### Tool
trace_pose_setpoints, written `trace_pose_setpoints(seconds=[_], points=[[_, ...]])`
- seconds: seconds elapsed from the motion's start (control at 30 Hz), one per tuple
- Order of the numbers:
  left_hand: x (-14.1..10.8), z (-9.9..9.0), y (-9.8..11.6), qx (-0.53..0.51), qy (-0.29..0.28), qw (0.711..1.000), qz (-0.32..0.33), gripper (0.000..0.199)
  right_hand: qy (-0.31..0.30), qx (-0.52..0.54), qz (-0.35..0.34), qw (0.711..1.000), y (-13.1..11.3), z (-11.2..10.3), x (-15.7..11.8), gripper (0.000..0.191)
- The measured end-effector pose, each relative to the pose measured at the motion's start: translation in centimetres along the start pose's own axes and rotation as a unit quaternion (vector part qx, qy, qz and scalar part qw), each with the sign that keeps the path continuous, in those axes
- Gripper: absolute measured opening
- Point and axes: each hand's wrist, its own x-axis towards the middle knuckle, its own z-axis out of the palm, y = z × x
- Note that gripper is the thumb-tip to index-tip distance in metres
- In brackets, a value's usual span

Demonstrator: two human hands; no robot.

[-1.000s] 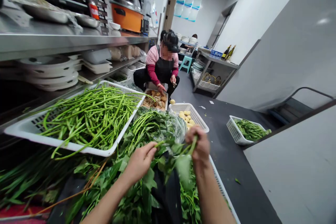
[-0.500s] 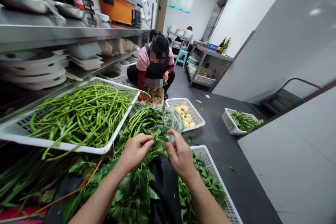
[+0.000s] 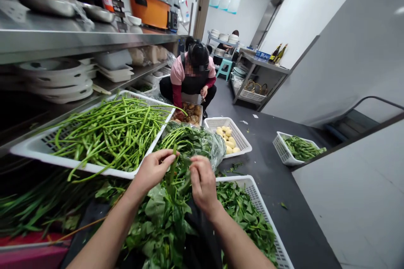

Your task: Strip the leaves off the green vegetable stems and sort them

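Observation:
My left hand (image 3: pixel 155 170) pinches a green leafy stem (image 3: pixel 174 153) between thumb and fingertips, and its leaves hang down below. Close beside it, my right hand (image 3: pixel 203 183) is closed with its fingertips on a green leaf (image 3: pixel 187 181), partly blurred. Under both hands lies a heap of leafy greens (image 3: pixel 154 222) over dark cloth. A white basket of bare green stems (image 3: pixel 139 175) stands to the left. To the right, another white basket (image 3: pixel 263 206) holds loose green leaves.
Ahead, a person (image 3: pixel 194 69) crouches by a tray of brown vegetables (image 3: pixel 192 113). A white basket (image 3: pixel 241 134) holds peeled potatoes. Bagged greens (image 3: pixel 202 138) lie before me. A basket of greens (image 3: pixel 284 147) stands by the right wall. Steel shelving (image 3: pixel 94 42) runs along the left.
My right fingers have gone from spread apart to closed, and that hand has moved a little left. The left hand now holds the stem more upright. The scene has shifted slightly rightward in view.

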Motion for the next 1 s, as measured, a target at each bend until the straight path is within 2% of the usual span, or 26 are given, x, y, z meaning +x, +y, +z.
trace_pose_setpoints(seconds=[0.07, 0.13, 0.2, 0.27, 0.4, 0.57, 0.63, 0.7, 0.77, 0.83, 0.9, 1.0], points=[[-0.2, 0.1, 0.2, -0.018, -0.028, 0.999, 0.005, 0.035, -0.003, 0.056, 0.047, 0.997, -0.4, 0.6, 1.7, 0.021], [-0.3, 0.2, 0.1, -0.047, -0.039, 0.998, 0.01, 0.033, -0.049, 0.113, 0.099, 0.987, -0.6, 2.0, 2.7, 0.037], [-0.3, 0.3, -0.2, -0.062, -0.024, 0.998, 0.013, 0.029, -0.093, 0.159, 0.146, 0.972, -0.7, 3.7, 2.9, 0.039], [-0.2, 0.2, -0.5, -0.07, 0.004, 0.997, 0.011, 0.025, -0.098, 0.161, 0.167, 0.968, -0.8, 5.1, 2.3, 0.041], [-0.1, 0.1, -1.0, -0.128, 0.049, 0.991, -0.005, 0.024, -0.085, 0.086, 0.143, 0.982, -0.7, 6.2, 0.5, 0.044], [0.2, 0.3, -2.0, -0.176, 0.122, 0.976, -0.042, 0.029, -0.107, 0.005, 0.11, 0.988, -0.5, 6.0, -1.7, 0.039], [0.9, -0.3, -2.4, -0.197, 0.141, 0.969, -0.053, 0.03, -0.107, -0.019, 0.102, 0.989, -0.4, 6.0, -3.2, 0.037], [2.0, -2.3, -2.3, -0.228, 0.215, 0.948, -0.05, 0.032, -0.124, -0.045, 0.075, 0.988, -0.1, 6.1, -5.4, 0.035], [3.3, -5.5, -1.6, -0.258, 0.337, 0.905, -0.033, 0.035, -0.158, -0.065, 0.038, 0.985, 0.6, 6.3, -8.0, 0.035], [4.5, -9.2, 0.0, -0.262, 0.406, 0.876, -0.004, 0.036, -0.182, -0.077, 0.032, 0.98, 1.7, 6.8, -9.9, 0.037], [5.3, -12.2, 1.9, -0.241, 0.435, 0.867, 0.045, 0.031, -0.188, -0.096, 0.057, 0.976, 2.7, 7.2, -10.3, 0.039], [6.0, -14.2, 4.1, -0.165, 0.47, 0.856, 0.134, 0.021, -0.227, -0.111, 0.063, 0.966, 3.2, 7.6, -7.9, 0.027]])
